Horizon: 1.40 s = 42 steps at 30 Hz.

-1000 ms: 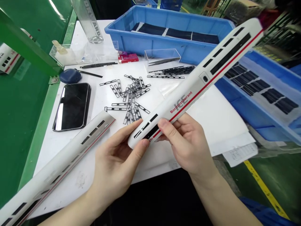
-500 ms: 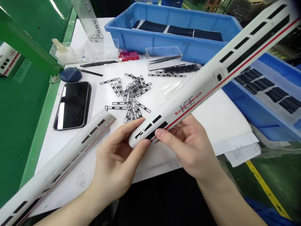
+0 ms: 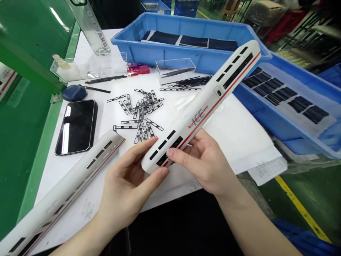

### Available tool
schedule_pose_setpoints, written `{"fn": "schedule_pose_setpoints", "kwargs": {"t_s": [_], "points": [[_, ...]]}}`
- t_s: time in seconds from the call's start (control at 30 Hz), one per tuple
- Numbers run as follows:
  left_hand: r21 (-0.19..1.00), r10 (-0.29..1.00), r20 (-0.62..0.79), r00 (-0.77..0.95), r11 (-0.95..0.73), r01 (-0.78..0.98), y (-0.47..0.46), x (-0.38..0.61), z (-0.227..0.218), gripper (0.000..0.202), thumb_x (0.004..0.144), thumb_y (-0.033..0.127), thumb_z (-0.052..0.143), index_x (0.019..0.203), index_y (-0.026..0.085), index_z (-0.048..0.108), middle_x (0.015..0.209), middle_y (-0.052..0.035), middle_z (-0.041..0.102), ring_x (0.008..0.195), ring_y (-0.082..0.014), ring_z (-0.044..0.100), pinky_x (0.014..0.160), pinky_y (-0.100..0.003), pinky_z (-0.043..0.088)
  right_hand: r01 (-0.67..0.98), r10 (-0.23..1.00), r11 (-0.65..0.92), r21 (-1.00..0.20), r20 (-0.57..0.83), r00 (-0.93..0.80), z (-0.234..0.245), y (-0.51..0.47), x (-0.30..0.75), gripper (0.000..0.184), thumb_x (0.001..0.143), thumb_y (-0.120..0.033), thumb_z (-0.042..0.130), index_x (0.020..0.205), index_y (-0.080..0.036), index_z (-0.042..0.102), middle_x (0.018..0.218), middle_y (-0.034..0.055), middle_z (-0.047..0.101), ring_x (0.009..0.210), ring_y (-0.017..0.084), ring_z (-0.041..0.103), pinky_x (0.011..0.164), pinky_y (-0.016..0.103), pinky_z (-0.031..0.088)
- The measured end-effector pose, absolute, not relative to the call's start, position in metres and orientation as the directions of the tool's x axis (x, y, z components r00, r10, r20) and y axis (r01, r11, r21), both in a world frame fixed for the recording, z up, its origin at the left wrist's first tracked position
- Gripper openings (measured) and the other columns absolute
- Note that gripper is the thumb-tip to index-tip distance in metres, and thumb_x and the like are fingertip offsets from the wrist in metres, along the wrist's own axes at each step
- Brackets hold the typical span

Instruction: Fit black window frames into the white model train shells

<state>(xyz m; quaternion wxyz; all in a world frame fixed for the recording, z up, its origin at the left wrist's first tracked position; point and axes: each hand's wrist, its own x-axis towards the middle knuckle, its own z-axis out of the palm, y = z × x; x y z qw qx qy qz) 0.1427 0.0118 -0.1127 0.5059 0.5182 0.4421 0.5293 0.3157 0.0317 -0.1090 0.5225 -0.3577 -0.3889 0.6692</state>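
A white model train car body (image 3: 183, 122) with a red stripe, dark windows and "Bordrestaurant" lettering is held up at a slant over the table. My left hand (image 3: 130, 177) grips its near end, thumb on the lower edge and fingers behind. My right hand (image 3: 205, 163) also holds it near that end, with the thumb pressed on the dark window strip and the other fingers underneath. To the left lies a second white car body (image 3: 66, 193), touched by neither hand. Several small black window frames (image 3: 145, 110) are heaped beyond my left hand.
A black phone (image 3: 76, 127), a dark blue rounded object (image 3: 74, 93) and a clear bottle (image 3: 93, 32) stand at left. Behind are thin black strips (image 3: 189, 82), a clear box (image 3: 176, 67) and a blue bin (image 3: 170, 53). Another blue bin (image 3: 279, 121) is at right.
The far end of the held car body has swung lower and away from me, so its whole length now shows. Both hands keep their hold. The view has shifted slightly.
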Motion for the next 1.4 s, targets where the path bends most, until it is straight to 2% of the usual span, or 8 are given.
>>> {"fn": "schedule_pose_setpoints", "kwargs": {"t_s": [0.33, 0.47, 0.57, 0.73, 0.87, 1.03, 1.27, 1.4], "points": [[0.998, 0.996, 0.046, 0.083, -0.041, -0.057, 0.01, 0.14, -0.121, 0.054, 0.085, 0.009, 0.086, 0.133, 0.031, 0.075, 0.136, 0.0011, 0.078, 0.13, -0.0201, 0.072, 0.104, -0.021, 0.061, -0.353, 0.987, -0.143, -0.924, -0.109, -0.115, -0.111, 0.035, 0.312, 0.028, 0.087, -0.018, 0.085, 0.11, -0.023, 0.069, 0.105, 0.0026, 0.08, 0.099, 0.02, 0.079, 0.086, 0.031, 0.069], [0.993, 0.992, 0.021, 0.123, -0.006, -0.121, 0.011, 0.139, -0.122, 0.058, 0.084, 0.009, 0.087, 0.136, 0.03, 0.073, 0.139, -0.0031, 0.077, 0.13, -0.0262, 0.072, 0.103, -0.03, 0.065, -0.361, 0.982, -0.148, -0.921, -0.093, -0.166, -0.109, 0.033, 0.312, 0.034, 0.085, -0.012, 0.085, 0.11, -0.025, 0.066, 0.11, -0.0002, 0.079, 0.104, 0.017, 0.078, 0.098, 0.03, 0.065], [0.99, 0.991, 0.026, 0.13, -0.007, -0.142, 0.008, 0.14, -0.122, 0.057, 0.082, 0.008, 0.088, 0.133, 0.031, 0.075, 0.138, -0.0021, 0.077, 0.128, -0.0259, 0.073, 0.105, -0.031, 0.064, -0.359, 0.971, -0.192, -0.914, -0.124, -0.204, -0.109, 0.031, 0.313, 0.041, 0.08, -0.008, 0.088, 0.107, -0.026, 0.063, 0.106, -0.0016, 0.077, 0.1, 0.017, 0.078, 0.095, 0.031, 0.066], [0.998, 0.995, 0.03, 0.09, -0.025, -0.066, 0.002, 0.143, -0.12, 0.057, 0.084, 0.006, 0.085, 0.134, 0.031, 0.073, 0.134, 0.0002, 0.079, 0.122, -0.0214, 0.076, 0.104, -0.027, 0.064, -0.318, 0.952, -0.263, -0.911, -0.191, -0.239, -0.111, 0.031, 0.312, 0.046, 0.081, -0.013, 0.088, 0.118, -0.025, 0.063, 0.105, 0.0004, 0.076, 0.092, 0.019, 0.078, 0.084, 0.031, 0.068], [0.999, 0.996, 0.047, 0.078, -0.045, -0.028, 0.002, 0.145, -0.118, 0.055, 0.085, 0.008, 0.084, 0.135, 0.027, 0.073, 0.133, -0.0028, 0.079, 0.119, -0.0268, 0.078, 0.103, -0.035, 0.066, -0.323, 0.948, -0.278, -0.905, -0.204, -0.244, -0.114, 0.031, 0.311, 0.051, 0.084, -0.013, 0.086, 0.126, -0.026, 0.059, 0.108, 0.0009, 0.076, 0.099, 0.019, 0.078, 0.088, 0.03, 0.067], [0.999, 0.994, 0.041, 0.102, -0.04, -0.009, 0.003, 0.145, -0.118, 0.054, 0.086, 0.011, 0.084, 0.136, 0.029, 0.072, 0.134, -0.0021, 0.079, 0.119, -0.0297, 0.078, 0.103, -0.041, 0.067, -0.353, 0.931, -0.307, -0.884, -0.203, -0.303, -0.117, 0.032, 0.315, 0.062, 0.075, -0.006, 0.09, 0.125, -0.025, 0.058, 0.115, 0.0017, 0.077, 0.108, 0.021, 0.077, 0.092, 0.031, 0.066], [0.957, 0.987, 0.121, 0.107, -0.145, 0.252, 0.0, 0.142, -0.122, 0.055, 0.09, 0.021, 0.082, 0.143, 0.024, 0.067, 0.124, -0.0048, 0.083, 0.101, -0.027, 0.083, 0.092, -0.039, 0.071, -0.274, 0.929, -0.329, -0.904, -0.258, -0.265, -0.112, 0.03, 0.315, 0.056, 0.077, -0.011, 0.09, 0.122, -0.024, 0.059, 0.11, 0.0027, 0.078, 0.102, 0.022, 0.08, 0.089, 0.032, 0.068], [0.976, 0.991, 0.093, 0.101, -0.11, 0.187, 0.003, 0.141, -0.12, 0.056, 0.088, 0.018, 0.083, 0.142, 0.028, 0.068, 0.129, -0.0024, 0.081, 0.109, -0.0286, 0.081, 0.096, -0.04, 0.07, -0.296, 0.934, -0.328, -0.897, -0.261, -0.245, -0.114, 0.03, 0.315, 0.059, 0.074, -0.013, 0.093, 0.121, -0.025, 0.06, 0.111, 0.0031, 0.079, 0.102, 0.023, 0.081, 0.088, 0.035, 0.069]]}}
